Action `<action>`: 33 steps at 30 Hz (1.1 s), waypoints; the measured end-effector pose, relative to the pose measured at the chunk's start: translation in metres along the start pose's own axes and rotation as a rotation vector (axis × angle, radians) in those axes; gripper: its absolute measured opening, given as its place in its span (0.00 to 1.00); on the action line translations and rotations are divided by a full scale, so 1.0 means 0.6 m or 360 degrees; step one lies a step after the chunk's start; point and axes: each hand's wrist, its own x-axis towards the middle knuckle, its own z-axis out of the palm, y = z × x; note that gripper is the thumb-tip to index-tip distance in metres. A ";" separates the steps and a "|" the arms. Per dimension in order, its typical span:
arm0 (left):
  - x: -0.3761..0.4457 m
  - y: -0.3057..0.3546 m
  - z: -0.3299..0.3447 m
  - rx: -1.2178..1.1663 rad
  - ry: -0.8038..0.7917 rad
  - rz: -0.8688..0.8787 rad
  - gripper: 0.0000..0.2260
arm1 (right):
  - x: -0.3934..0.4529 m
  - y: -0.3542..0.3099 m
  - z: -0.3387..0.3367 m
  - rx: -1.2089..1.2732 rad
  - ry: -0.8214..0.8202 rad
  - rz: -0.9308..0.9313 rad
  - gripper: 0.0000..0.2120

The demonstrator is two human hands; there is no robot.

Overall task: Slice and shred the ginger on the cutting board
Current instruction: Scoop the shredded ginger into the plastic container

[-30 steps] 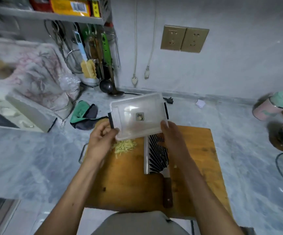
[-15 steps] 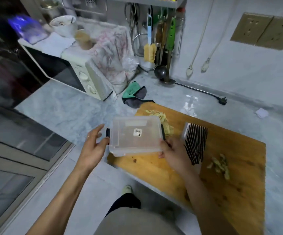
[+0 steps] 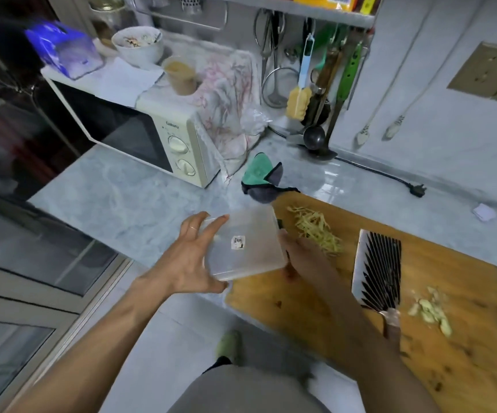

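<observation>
Microwave [image 3: 163, 135] at back left has a brand word above its two dials, looks like "Galanz" but small & soft, can't be sure. Clear plastic container [image 3: 242, 244] carries a small white sticker w/ dark print, unreadable. Yellow packet [image 3: 327, 0] on the top shelf shows a barcode, nothing else legible. Right hand [image 3: 304, 257] grips the container's right edge, thumb curled over the rim; left hand [image 3: 187, 260] is spread wide, fingers straight, fingertips touching the container's left side, thumb under its near corner. Container sits tilted above the counter [image 3: 122, 201], just off the left corner of the wooden cutting board [image 3: 456, 293]. Shredded ginger [image 3: 316, 231] lies in a pile on the board's far-left part, just beside the right hand; sliced ginger [image 3: 429, 311] sits nearer the right edge. Cleaver [image 3: 377, 272] lies flat between the two piles, blade w/ dark stripes, handle partly hidden behind the right forearm. Green & grey cloth [image 3: 260, 180] touches the board's far corner. On the microwave: bowl [image 3: 138, 44], cup of tan liquid [image 3: 180, 74], floral cloth [image 3: 229, 93], blue bag [image 3: 62, 49]. Utensils hang on the wall rack, incl. a yellow brush [image 3: 298, 99] & black ladle [image 3: 314, 137]. Black power plug [image 3: 415, 189] lies loose on the counter behind the board.
</observation>
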 end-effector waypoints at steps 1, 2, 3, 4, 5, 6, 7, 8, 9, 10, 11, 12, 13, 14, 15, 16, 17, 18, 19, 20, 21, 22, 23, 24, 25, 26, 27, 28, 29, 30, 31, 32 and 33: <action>-0.001 -0.018 0.000 -0.0067 0.0034 0.0049 0.59 | 0.012 -0.010 0.009 -0.0008 -0.0016 0.0025 0.29; 0.000 -0.036 0.001 -0.0123 0.0071 0.0091 0.58 | 0.024 -0.020 0.021 -0.0015 -0.0026 0.0013 0.28; 0.002 -0.053 0.001 -0.0188 0.0101 0.0115 0.57 | 0.035 -0.028 0.033 -0.0016 -0.0033 -0.0016 0.28; 0.005 -0.070 -0.001 -0.0276 0.0108 0.0107 0.55 | 0.048 -0.034 0.046 -0.0006 -0.0032 -0.0041 0.28; 0.008 -0.086 -0.004 -0.0385 0.0078 0.0075 0.54 | 0.059 -0.040 0.058 0.0007 -0.0022 -0.0041 0.29; 0.010 -0.097 -0.007 -0.0505 0.0028 0.0028 0.53 | 0.067 -0.046 0.069 0.0022 0.0001 -0.0015 0.29; 0.014 -0.112 -0.010 -0.0633 -0.0029 -0.0026 0.51 | 0.076 -0.049 0.078 0.0060 0.0024 0.0025 0.29; 0.017 -0.123 -0.015 -0.0787 -0.0074 -0.0071 0.49 | 0.083 -0.052 0.086 0.0100 0.0043 0.0054 0.29; 0.023 -0.135 -0.018 -0.0985 -0.0100 -0.0115 0.46 | 0.089 -0.054 0.093 0.0119 0.0056 0.0055 0.27; 0.028 -0.144 -0.023 -0.1223 -0.0111 -0.0149 0.43 | 0.092 -0.056 0.098 0.0101 0.0058 0.0042 0.24; 0.033 -0.151 -0.028 -0.1465 -0.0106 -0.0184 0.39 | 0.095 -0.054 0.103 0.0065 0.0064 0.0029 0.22; 0.039 -0.156 -0.033 -0.1720 -0.0090 -0.0238 0.37 | 0.096 -0.052 0.107 0.0034 0.0086 0.0029 0.22; 0.044 -0.161 -0.035 -0.2003 -0.0062 -0.0325 0.36 | 0.095 -0.046 0.110 0.0041 0.0130 0.0026 0.22; 0.048 -0.167 -0.036 -0.2305 -0.0030 -0.0438 0.37 | 0.093 -0.041 0.113 0.0076 0.0184 0.0033 0.22; 0.049 -0.176 -0.034 -0.2568 -0.0010 -0.0546 0.38 | 0.093 -0.033 0.115 0.0135 0.0251 0.0041 0.22; 0.049 -0.187 -0.031 -0.2776 -0.0009 -0.0639 0.38 | 0.091 -0.029 0.116 0.0194 0.0331 0.0051 0.22; 0.047 -0.198 -0.025 -0.2913 -0.0024 -0.0736 0.34 | 0.090 -0.026 0.118 0.0260 0.0416 0.0058 0.22; 0.045 -0.207 -0.019 -0.3004 -0.0043 -0.0824 0.29 | 0.089 -0.026 0.121 0.0334 0.0491 0.0068 0.23; 0.044 -0.213 -0.010 -0.3038 -0.0048 -0.0912 0.24 | 0.090 -0.026 0.127 0.0418 0.0547 0.0086 0.23; 0.044 -0.217 -0.002 -0.3014 -0.0005 -0.1027 0.20 | 0.089 -0.029 0.133 0.0502 0.0583 0.0108 0.23; 0.045 -0.219 0.005 -0.2912 0.0072 -0.1164 0.16 | 0.092 -0.029 0.143 0.0600 0.0605 0.0133 0.22; 0.047 -0.224 0.012 -0.2757 0.0175 -0.1307 0.14 | 0.093 -0.033 0.152 0.0725 0.0609 0.0168 0.21; 0.049 -0.229 0.016 -0.2573 0.0271 -0.1423 0.12 | 0.096 -0.037 0.164 0.0887 0.0601 0.0223 0.19; 0.049 -0.236 0.020 -0.2340 0.0342 -0.1494 0.11 | 0.098 -0.043 0.176 0.1073 0.0578 0.0300 0.16; 0.048 -0.243 0.021 -0.2068 0.0384 -0.1518 0.10 | 0.101 -0.048 0.189 0.1274 0.0541 0.0378 0.13; 0.046 -0.250 0.022 -0.1762 0.0413 -0.1501 0.10 | 0.103 -0.054 0.203 0.1452 0.0496 0.0449 0.11; 0.043 -0.255 0.022 -0.1458 0.0427 -0.1435 0.10 | 0.105 -0.059 0.218 0.1595 0.0438 0.0506 0.08; 0.039 -0.257 0.020 -0.1152 0.0412 -0.1345 0.09 | 0.106 -0.064 0.232 0.1653 0.0365 0.0566 0.07; 0.036 -0.257 0.017 -0.0897 0.0375 -0.1247 0.09 | 0.108 -0.065 0.245 0.1657 0.0287 0.0621 0.07; 0.034 -0.258 0.016 -0.0697 0.0336 -0.1163 0.12 | 0.108 -0.066 0.257 0.1609 0.0203 0.0683 0.07; 0.032 -0.261 0.015 -0.0568 0.0314 -0.1099 0.15 | 0.108 -0.065 0.267 0.1551 0.0107 0.0738 0.08; 0.033 -0.262 0.014 -0.0487 0.0314 -0.1068 0.18 | 0.106 -0.066 0.272 0.1447 -0.0002 0.0786 0.09; 0.031 -0.261 0.013 -0.0425 0.0317 -0.1052 0.19 | 0.104 -0.062 0.274 0.1286 -0.0103 0.0828 0.10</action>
